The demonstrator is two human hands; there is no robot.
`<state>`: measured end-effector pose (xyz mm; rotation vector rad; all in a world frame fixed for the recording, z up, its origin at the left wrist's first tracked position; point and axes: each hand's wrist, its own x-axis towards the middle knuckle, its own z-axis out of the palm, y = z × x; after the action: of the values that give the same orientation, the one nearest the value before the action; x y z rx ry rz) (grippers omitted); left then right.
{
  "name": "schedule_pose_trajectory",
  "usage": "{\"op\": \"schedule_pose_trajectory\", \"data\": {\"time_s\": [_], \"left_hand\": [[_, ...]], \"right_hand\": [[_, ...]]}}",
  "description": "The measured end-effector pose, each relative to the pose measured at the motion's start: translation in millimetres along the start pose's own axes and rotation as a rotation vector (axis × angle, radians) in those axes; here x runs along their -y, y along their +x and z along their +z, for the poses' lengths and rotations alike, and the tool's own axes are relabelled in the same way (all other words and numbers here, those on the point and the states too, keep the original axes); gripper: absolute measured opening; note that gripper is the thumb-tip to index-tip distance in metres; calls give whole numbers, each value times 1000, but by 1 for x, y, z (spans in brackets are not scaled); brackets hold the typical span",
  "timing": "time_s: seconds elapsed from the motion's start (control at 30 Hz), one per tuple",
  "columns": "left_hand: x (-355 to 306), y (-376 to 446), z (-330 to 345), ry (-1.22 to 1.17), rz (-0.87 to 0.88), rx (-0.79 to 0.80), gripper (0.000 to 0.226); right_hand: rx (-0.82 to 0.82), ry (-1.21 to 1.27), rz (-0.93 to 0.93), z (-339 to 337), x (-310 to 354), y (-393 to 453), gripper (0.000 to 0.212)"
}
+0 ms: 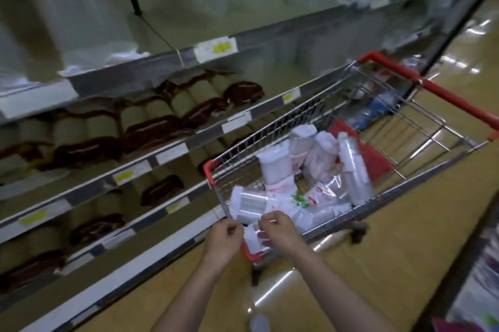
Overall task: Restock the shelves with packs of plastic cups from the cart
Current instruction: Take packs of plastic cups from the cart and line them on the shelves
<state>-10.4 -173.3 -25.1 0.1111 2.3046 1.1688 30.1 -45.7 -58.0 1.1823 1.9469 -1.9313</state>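
Pack of cups [249, 206] (in cart [351, 204]) pinched by left hand [224, 237] and right hand [278, 231]

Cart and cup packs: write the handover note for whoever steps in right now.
Left hand: fingers curled on the clear wrapper of a cup pack at the near end of the cart.
Right hand: gripping the same wrapper from the other side.
Several more cup packs lie piled in the cart's basket.
Shelves stand to the left, beside the cart; what sits on them is too blurred to tell.
Done: nothing shows as placed from this view.
Left: lift this pack out, shelve it, then work through the rest.
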Motion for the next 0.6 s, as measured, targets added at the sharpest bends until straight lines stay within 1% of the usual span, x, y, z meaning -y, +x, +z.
{"op": "schedule_pose_trajectory", "data": {"time_s": [0.1,0.2,0.27,0.3,0.33,0.37,0.43,0.5,0.6], "left_hand": [[-5,1,17,-2,-30,71,18],[-12,11,35,1,-44,46,16],[-21,22,47,6,-60,51,14],[-27,31,56,10,-70,56,15],[-34,40,65,20,-81,59,17],[-42,48,73,30,-91,55,22],[-55,62,91,17,-119,37,29],[-72,76,112,-52,-155,22,28],[-89,88,133,-100,-196,40,25]], "right_hand": [[-39,-11,29,-28,-3,8,8],[-74,-33,33,-67,4,30,10],[-117,-112,2,-97,12,52,11],[-152,-183,-21,-117,14,67,17],[-201,-286,-26,-137,17,82,32],[-277,-387,-2,-159,20,97,47],[-432,-503,98,-200,26,123,75],[-494,-538,169,-237,29,153,86],[-517,-553,212,-272,29,186,99]]}}
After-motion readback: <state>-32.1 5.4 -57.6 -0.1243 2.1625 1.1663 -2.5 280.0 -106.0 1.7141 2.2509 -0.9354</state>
